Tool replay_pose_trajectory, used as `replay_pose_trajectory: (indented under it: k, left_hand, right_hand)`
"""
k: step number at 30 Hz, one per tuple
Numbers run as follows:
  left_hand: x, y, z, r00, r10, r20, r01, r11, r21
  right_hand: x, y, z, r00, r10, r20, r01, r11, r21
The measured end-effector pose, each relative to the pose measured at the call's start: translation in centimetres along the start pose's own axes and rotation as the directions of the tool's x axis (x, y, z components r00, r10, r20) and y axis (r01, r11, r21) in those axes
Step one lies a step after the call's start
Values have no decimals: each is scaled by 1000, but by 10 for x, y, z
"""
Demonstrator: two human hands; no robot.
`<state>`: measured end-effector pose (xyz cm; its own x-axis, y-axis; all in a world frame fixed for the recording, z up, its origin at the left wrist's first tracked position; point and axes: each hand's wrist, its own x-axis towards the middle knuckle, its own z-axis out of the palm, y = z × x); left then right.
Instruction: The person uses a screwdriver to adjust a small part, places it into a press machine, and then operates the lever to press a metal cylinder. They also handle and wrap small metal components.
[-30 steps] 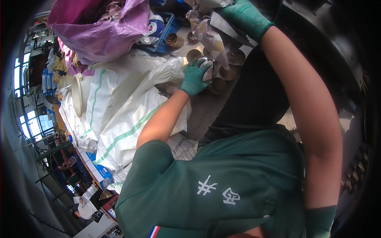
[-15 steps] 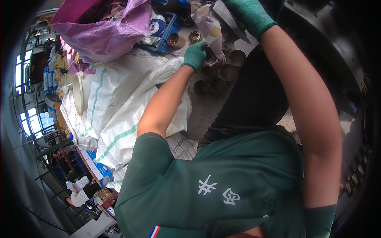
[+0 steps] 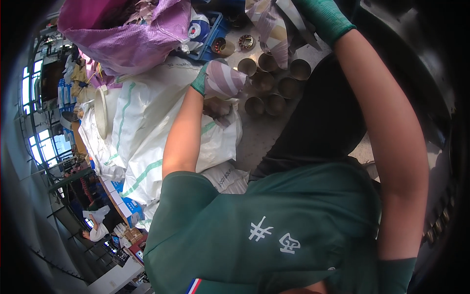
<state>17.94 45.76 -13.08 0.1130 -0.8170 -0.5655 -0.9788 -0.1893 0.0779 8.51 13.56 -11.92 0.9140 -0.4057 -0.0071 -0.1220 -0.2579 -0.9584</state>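
My left hand, in a green glove, holds a crumpled piece of purple-and-white striped film. It is above the opening of a white woven sack, and the film hides most of its fingers. At the top right is my gloved right hand, its fingers cut off by the picture's edge, beside a grey curved strip. More striped film hangs to its left. Several open metal cylinders stand upright below, near my dark-trousered leg.
A purple woven bag with scraps inside stands at the upper left. Next to it is a blue crate. A cylinder with copper-coloured contents and a small round part stand near the crate. A person is far off at lower left.
My left hand has moved left from the cylinders to above the white sack, bringing a piece of striped film. More cylinders now show. My right hand stays near the top edge.
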Motion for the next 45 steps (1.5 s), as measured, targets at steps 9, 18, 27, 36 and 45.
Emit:
replay_pose_trajectory:
  k: [9, 18, 27, 36, 45]
  left_hand:
    - [-40, -57, 229, 568, -757, 323, 761, 332, -558]
    - [-36, -72, 247, 751, -637, 175, 655, 685, -319]
    - [-67, -26, 241, 835, -495, 241, 548, 790, -276]
    - [-4, 33, 83, 889, -341, -305, 165, 861, -481]
    - [46, 5, 85, 721, -281, -633, 151, 956, -252]
  right_hand:
    - [5, 7, -8, 999, 19, -32, -18, 1000, 5]
    - [7, 0, -8, 999, 13, -31, -11, 999, 42]
    - [7, -2, 2, 1000, 13, 3, -13, 997, 77]
    - [6, -4, 10, 1000, 13, 24, -16, 994, 113]
    - [18, -2, 1, 998, 61, 31, -67, 957, 281]
